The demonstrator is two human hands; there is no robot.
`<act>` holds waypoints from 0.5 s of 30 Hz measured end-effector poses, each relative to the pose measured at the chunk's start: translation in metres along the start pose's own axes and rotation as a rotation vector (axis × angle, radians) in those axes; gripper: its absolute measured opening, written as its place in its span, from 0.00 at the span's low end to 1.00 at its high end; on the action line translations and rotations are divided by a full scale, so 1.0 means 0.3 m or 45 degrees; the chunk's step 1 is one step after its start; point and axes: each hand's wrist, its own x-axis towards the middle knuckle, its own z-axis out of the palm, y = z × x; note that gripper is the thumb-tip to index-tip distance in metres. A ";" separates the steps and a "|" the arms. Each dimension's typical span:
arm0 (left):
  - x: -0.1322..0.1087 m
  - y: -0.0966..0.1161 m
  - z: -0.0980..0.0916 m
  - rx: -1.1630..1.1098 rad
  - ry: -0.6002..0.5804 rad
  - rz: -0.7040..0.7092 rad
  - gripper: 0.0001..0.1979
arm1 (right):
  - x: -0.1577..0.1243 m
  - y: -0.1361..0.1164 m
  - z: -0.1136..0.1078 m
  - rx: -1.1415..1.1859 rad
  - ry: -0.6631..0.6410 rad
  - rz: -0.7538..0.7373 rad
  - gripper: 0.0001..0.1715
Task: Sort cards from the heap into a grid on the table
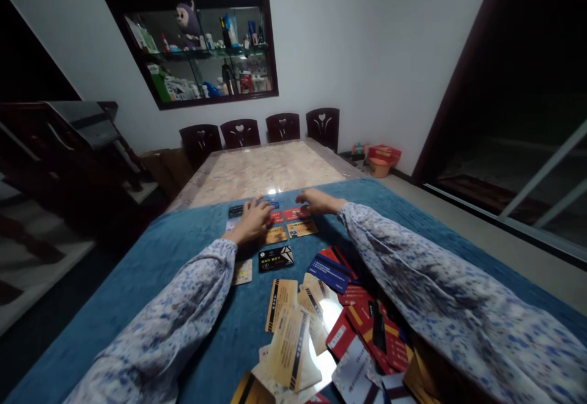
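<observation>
My left hand (253, 219) lies palm down on the blue cloth (183, 251), fingers stretched over a red card (276, 216) and beside a small blue card (273, 203). My right hand (316, 200) rests at the far edge of the cloth, fingers flat, touching another red card (296, 213). Gold cards (302, 228) and a black VIP card (276, 258) lie in rows just nearer to me. A loose heap of cards (330, 330), beige, red and blue, sits close below my right sleeve.
The cloth covers the near end of a marble-topped table (261, 172) with several dark chairs (240, 132) at its far end. A wall cabinet (202, 43) holds bottles and a toy. A staircase (68, 147) rises left; a red basket (384, 155) sits on the floor.
</observation>
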 end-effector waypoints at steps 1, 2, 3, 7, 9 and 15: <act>-0.012 0.028 -0.005 -0.009 0.006 0.048 0.18 | -0.031 -0.002 -0.003 -0.007 0.002 0.004 0.22; -0.025 0.058 -0.012 -0.016 0.015 0.090 0.18 | -0.063 -0.005 -0.005 -0.015 0.004 0.008 0.21; -0.037 0.090 -0.019 -0.019 0.018 0.126 0.17 | -0.094 -0.008 -0.007 -0.023 0.008 0.014 0.20; -0.087 0.222 -0.041 -0.032 -0.010 0.267 0.17 | -0.212 -0.031 -0.012 -0.039 0.010 0.040 0.19; -0.110 0.286 -0.046 -0.072 -0.025 0.320 0.18 | -0.267 -0.047 -0.016 -0.040 0.002 0.042 0.18; -0.162 0.433 -0.060 -0.102 -0.079 0.434 0.19 | -0.421 -0.108 -0.017 -0.075 -0.010 0.081 0.18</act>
